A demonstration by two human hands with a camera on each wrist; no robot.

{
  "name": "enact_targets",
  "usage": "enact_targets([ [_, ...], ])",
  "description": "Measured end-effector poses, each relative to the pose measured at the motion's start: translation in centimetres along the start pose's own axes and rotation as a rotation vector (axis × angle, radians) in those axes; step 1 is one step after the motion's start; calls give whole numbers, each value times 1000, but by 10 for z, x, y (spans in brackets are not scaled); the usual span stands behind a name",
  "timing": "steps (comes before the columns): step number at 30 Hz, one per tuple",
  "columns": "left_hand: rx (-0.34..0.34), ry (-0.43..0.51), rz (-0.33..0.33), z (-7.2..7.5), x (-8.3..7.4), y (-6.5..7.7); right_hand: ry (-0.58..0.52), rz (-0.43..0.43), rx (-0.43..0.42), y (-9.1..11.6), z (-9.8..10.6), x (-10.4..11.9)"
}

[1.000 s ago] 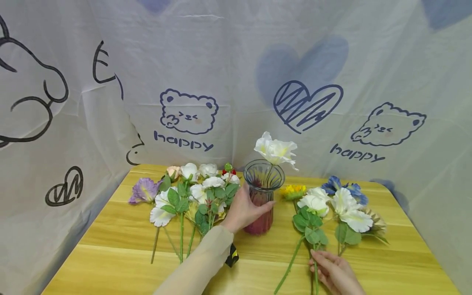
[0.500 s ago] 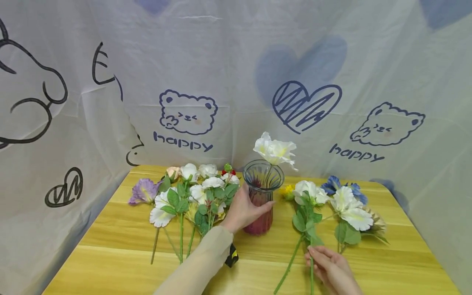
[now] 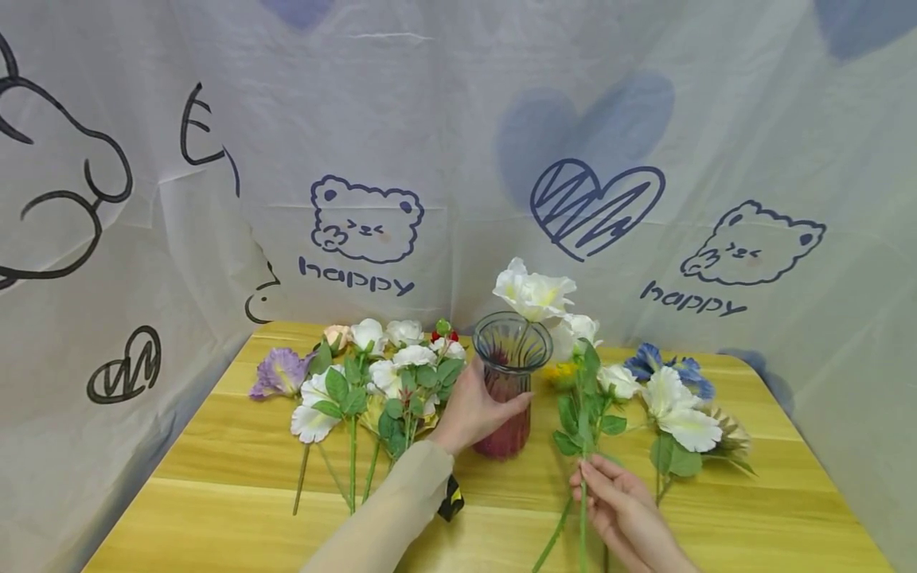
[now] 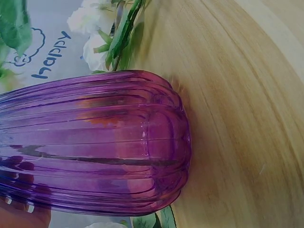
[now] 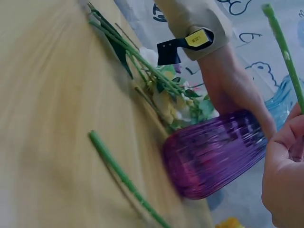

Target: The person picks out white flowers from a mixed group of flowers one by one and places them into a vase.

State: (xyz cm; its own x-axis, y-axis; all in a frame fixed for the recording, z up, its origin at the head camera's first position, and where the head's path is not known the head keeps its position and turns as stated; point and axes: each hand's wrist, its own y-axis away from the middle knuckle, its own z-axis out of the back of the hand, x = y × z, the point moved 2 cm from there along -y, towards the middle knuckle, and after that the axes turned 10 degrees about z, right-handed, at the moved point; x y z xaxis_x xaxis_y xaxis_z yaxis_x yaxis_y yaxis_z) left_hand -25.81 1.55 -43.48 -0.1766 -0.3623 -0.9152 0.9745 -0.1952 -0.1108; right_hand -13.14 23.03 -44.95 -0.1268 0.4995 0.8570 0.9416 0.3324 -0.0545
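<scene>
A ribbed glass vase (image 3: 505, 414), pinkish purple below and blue-grey at the rim, stands upright on the table. My left hand (image 3: 476, 406) grips its side, thumb across the front. One white flower (image 3: 533, 293) leans out of the vase mouth. To the right, my right hand (image 3: 619, 501) pinches the green stem of a white rose (image 3: 579, 330), its bloom raised beside the vase. In the right wrist view the lower end of that stem (image 5: 285, 52) sticks out past the fingers. The left wrist view shows the vase's ribbed base (image 4: 161, 147) against the wood.
Several artificial flowers lie left of the vase, among them a purple one (image 3: 281, 372) and white roses (image 3: 368, 336). On the right lie another white rose (image 3: 619, 380), a white iris-like flower (image 3: 680, 410), a blue flower (image 3: 648, 360) and a yellow one (image 3: 561, 374). A printed cloth hangs behind.
My right hand has lifted the white rose off the right-hand flowers and shifted it left, up towards the vase. My left hand keeps its grip on the vase.
</scene>
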Motion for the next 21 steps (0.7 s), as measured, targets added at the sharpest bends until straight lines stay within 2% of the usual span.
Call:
enact_targets([
  [2,0,-3,-3,0,0,0,21,45,-39,-4,-5,2],
  [8,-1,1,-7,-1,0,0,191,200,-237,-18,-14,19],
  [15,-12,11,-12,-2,0,0,221,439,-240,-37,-23,49],
  [21,-34,-8,16,-5,-1,2,251,592,-268,-49,-33,71],
])
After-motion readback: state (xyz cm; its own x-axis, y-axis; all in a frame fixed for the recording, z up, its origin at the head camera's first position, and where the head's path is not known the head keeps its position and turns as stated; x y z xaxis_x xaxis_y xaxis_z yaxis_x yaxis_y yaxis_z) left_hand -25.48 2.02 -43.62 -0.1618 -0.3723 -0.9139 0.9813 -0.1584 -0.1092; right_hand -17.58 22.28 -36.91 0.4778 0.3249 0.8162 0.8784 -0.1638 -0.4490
